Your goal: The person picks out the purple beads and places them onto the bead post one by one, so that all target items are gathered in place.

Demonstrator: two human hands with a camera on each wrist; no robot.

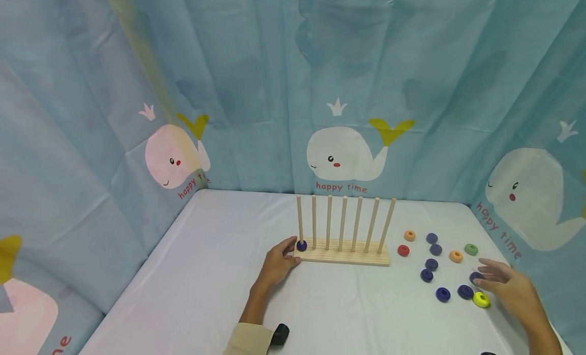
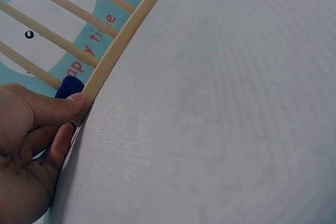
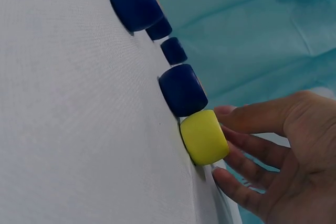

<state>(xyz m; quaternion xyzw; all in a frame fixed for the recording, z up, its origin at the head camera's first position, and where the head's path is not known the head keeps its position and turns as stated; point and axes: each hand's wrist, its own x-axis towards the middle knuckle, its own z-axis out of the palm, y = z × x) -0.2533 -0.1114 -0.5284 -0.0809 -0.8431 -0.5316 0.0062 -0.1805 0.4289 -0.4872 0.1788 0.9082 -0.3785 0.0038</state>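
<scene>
My left hand (image 1: pixel 276 263) grips the left end of a wooden peg rack (image 1: pixel 343 257), thumb at the near edge and fingers at the back corner. Seven upright pegs stand on its base; the leftmost carries a dark blue bead (image 1: pixel 301 246) at its foot. In the left wrist view the thumb presses the base's edge beside that bead (image 2: pixel 69 86). Far right, my right hand (image 1: pixel 513 289) has its fingers parted around another dark blue bead (image 1: pixel 475 277) on the table. A yellow bead (image 3: pixel 205 137) sits right by those fingers in the right wrist view, hiding some fingertips.
Several loose beads lie between rack and right hand: dark blue (image 1: pixel 443 294), red (image 1: pixel 403 250), orange (image 1: pixel 409 235) and green (image 1: pixel 471 249). A small black object (image 1: pixel 280 334) is by the left sleeve (image 1: pixel 249 339). Whale-printed blue curtains (image 1: pixel 256 141) border the white table (image 1: pixel 206 273).
</scene>
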